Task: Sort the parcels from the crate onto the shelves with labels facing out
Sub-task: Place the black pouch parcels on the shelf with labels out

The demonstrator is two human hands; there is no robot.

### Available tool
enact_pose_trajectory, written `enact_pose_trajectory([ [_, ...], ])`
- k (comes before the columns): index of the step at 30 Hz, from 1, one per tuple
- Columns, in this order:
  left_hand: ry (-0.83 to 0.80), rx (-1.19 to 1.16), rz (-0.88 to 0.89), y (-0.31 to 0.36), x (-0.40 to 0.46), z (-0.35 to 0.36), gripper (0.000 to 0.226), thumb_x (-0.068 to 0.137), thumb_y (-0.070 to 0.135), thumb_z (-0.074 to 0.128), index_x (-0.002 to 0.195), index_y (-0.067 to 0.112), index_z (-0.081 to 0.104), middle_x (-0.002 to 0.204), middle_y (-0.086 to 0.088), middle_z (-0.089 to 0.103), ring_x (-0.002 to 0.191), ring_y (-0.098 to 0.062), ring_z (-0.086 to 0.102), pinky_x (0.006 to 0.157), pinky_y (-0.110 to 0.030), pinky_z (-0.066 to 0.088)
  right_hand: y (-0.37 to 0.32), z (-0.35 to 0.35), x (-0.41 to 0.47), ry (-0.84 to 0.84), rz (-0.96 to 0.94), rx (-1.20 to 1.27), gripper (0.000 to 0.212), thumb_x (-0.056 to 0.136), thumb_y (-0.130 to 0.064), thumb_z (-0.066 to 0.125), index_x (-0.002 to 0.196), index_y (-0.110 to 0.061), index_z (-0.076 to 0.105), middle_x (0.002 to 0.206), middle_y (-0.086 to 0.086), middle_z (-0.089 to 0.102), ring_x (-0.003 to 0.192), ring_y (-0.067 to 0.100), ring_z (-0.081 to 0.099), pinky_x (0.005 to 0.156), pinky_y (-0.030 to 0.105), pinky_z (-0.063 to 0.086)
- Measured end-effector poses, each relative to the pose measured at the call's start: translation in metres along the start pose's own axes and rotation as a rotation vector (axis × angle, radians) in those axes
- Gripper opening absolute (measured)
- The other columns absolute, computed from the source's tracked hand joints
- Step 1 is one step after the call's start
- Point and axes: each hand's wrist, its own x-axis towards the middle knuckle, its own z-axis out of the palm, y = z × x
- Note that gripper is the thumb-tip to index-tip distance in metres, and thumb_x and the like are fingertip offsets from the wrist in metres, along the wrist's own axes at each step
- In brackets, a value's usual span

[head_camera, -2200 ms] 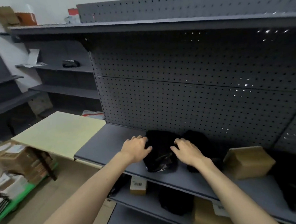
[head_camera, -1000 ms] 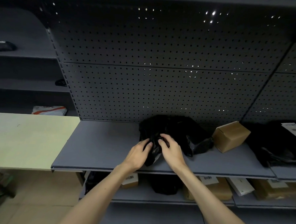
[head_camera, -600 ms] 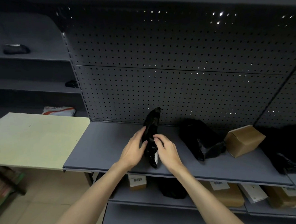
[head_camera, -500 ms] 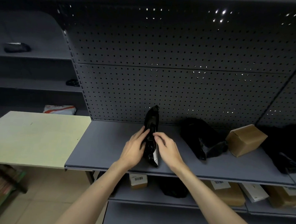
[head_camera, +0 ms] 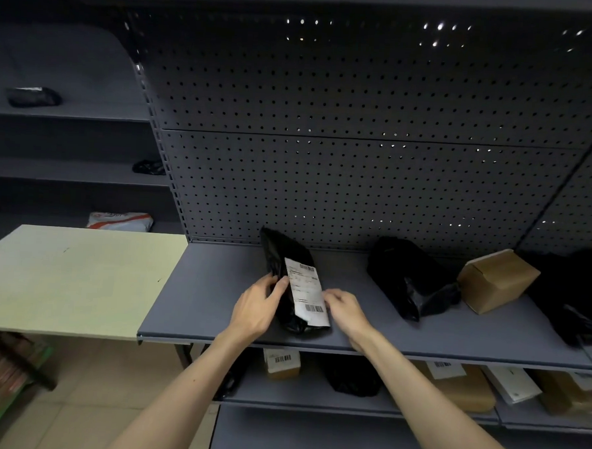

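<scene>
A black plastic parcel (head_camera: 282, 258) lies on the grey shelf (head_camera: 208, 295), leaning back, with its white barcode label (head_camera: 306, 293) turned up toward me. My left hand (head_camera: 256, 306) grips the parcel's left edge, thumb on the front beside the label. My right hand (head_camera: 345, 311) touches the parcel's right edge by the label with curled fingers.
On the same shelf to the right lie another black bag (head_camera: 408, 281), a brown cardboard box (head_camera: 494, 279) and more black bags (head_camera: 579, 294). The lower shelf (head_camera: 313, 397) holds several labelled boxes and a black bag. A pale green board (head_camera: 65, 277) adjoins on the left.
The black parcel stood on edge between both hands half a second ago; now it is turned so its white label faces out, and my hands have spread to its sides.
</scene>
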Motion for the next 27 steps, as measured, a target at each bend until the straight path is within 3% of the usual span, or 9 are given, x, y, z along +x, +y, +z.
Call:
enact_pose_trajectory([
  [3, -0.066, -0.077, -0.061, -0.012, 0.003, 0.011, 0.060, 0.100, 0.054, 0.047, 0.145, 0.015, 0.051, 0.144, -0.002, 0.057, 0.134, -0.021, 0.051, 0.105, -0.035, 0.042, 0.001, -0.002, -0.004, 0.079, -0.005, 0.012, 0.025, 0.101, -0.017, 0.050, 0.119, -0.005, 0.063, 0.113, 0.004, 0.068, 0.090, 0.007, 0.062, 0.064, 0.008, 0.043],
  [8, -0.146, 0.076, 0.031, -0.019, -0.003, 0.035, 0.043, 0.103, 0.037, 0.051, 0.134, 0.009, 0.061, 0.137, -0.005, 0.059, 0.129, -0.025, 0.052, 0.104, -0.038, 0.044, 0.017, -0.017, -0.009, 0.158, -0.007, -0.073, 0.039, 0.096, -0.023, 0.060, 0.128, -0.002, 0.060, 0.118, 0.007, 0.068, 0.106, 0.015, 0.063, 0.080, 0.017, 0.040],
  [12, -0.122, 0.196, 0.057, -0.017, -0.005, 0.044, 0.041, 0.105, 0.034, 0.046, 0.130, 0.007, 0.064, 0.141, -0.009, 0.051, 0.131, -0.028, 0.040, 0.108, -0.039, 0.037, 0.026, -0.023, -0.015, 0.111, -0.052, -0.179, 0.021, 0.094, -0.019, 0.061, 0.110, -0.009, 0.071, 0.098, 0.005, 0.074, 0.089, 0.014, 0.065, 0.057, 0.011, 0.041],
  [16, -0.126, 0.201, 0.059, -0.014, -0.006, 0.046, 0.040, 0.105, 0.034, 0.046, 0.131, 0.009, 0.064, 0.141, -0.010, 0.051, 0.131, -0.030, 0.040, 0.108, -0.040, 0.037, 0.028, -0.023, -0.020, 0.117, -0.092, -0.169, 0.019, 0.092, -0.012, 0.061, 0.108, -0.010, 0.073, 0.088, -0.002, 0.069, 0.074, 0.004, 0.060, 0.057, 0.003, 0.041],
  [19, -0.124, 0.138, 0.046, -0.013, -0.007, 0.047, 0.039, 0.103, 0.036, 0.049, 0.130, 0.013, 0.066, 0.136, -0.008, 0.053, 0.126, -0.027, 0.046, 0.104, -0.041, 0.042, 0.028, -0.024, -0.022, 0.126, -0.079, -0.089, 0.019, 0.091, -0.011, 0.062, 0.107, -0.012, 0.072, 0.095, -0.002, 0.073, 0.082, 0.009, 0.067, 0.059, 0.005, 0.045],
  [23, -0.087, -0.093, 0.046, 0.000, -0.010, 0.043, 0.025, 0.102, 0.029, 0.053, 0.118, 0.018, 0.070, 0.116, -0.001, 0.057, 0.101, -0.015, 0.055, 0.083, -0.027, 0.042, 0.018, -0.030, -0.021, 0.138, -0.097, 0.068, 0.020, 0.091, -0.008, 0.064, 0.110, -0.012, 0.069, 0.103, 0.004, 0.074, 0.084, 0.007, 0.070, 0.063, 0.011, 0.050],
  [25, -0.037, -0.207, 0.085, 0.011, -0.009, 0.038, 0.022, 0.102, 0.024, 0.054, 0.117, 0.019, 0.069, 0.111, 0.003, 0.058, 0.099, -0.014, 0.058, 0.081, -0.025, 0.043, 0.007, -0.035, -0.019, 0.148, -0.128, 0.127, 0.026, 0.090, -0.007, 0.065, 0.116, -0.011, 0.066, 0.106, 0.009, 0.074, 0.090, 0.014, 0.071, 0.070, 0.018, 0.054],
  [27, 0.020, -0.282, 0.129, 0.024, -0.006, 0.031, 0.024, 0.102, 0.022, 0.055, 0.122, 0.019, 0.068, 0.116, 0.005, 0.060, 0.102, -0.011, 0.060, 0.084, -0.021, 0.047, -0.008, -0.041, -0.017, 0.160, -0.168, 0.182, 0.034, 0.090, -0.005, 0.066, 0.124, -0.008, 0.062, 0.109, 0.012, 0.072, 0.092, 0.015, 0.070, 0.070, 0.017, 0.054],
])
